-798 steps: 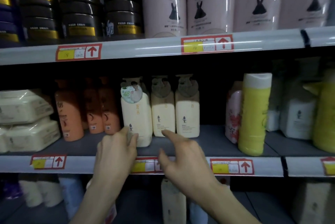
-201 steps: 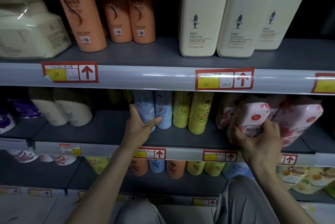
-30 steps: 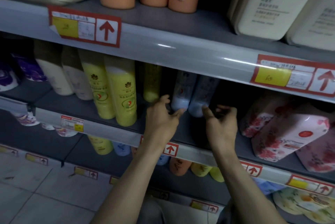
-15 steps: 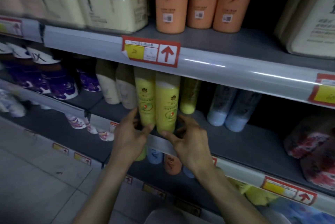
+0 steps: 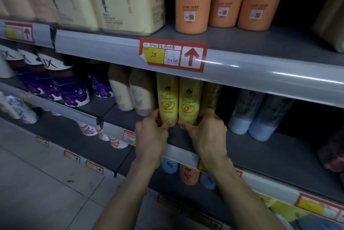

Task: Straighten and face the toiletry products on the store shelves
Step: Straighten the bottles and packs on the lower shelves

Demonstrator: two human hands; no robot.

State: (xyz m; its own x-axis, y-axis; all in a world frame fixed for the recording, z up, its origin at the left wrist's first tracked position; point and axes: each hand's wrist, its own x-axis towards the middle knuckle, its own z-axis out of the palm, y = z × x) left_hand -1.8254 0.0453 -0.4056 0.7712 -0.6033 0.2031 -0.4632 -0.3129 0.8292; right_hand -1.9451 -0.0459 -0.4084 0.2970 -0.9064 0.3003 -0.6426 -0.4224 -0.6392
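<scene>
Your left hand (image 5: 151, 130) grips the base of the left yellow bottle (image 5: 167, 99), thumb across its front and fingers curled round its outer side; your right hand (image 5: 206, 132) holds the right yellow bottle (image 5: 189, 100) the same way from the other flank. A second ago both hands were at the pale blue bottles (image 5: 255, 116) further right; half a second ago they had only arrived at the yellow pair, fingers spread; now they have closed on it, so the blue pair looks finished and the yellow pair is the step in hand. The two bottles stand upright on the middle shelf (image 5: 279, 155), touching each other, labels turned toward you, a little back from the front rail (image 5: 180, 152); a third yellow bottle (image 5: 212, 94) sits behind and to the right, in shadow, and you cannot tell how it faces. The facing seems nearly right already; what likely remains is drawing the pair forward to the rail together, keeping them square; the cream bottles (image 5: 130, 92) just to the left look next.
</scene>
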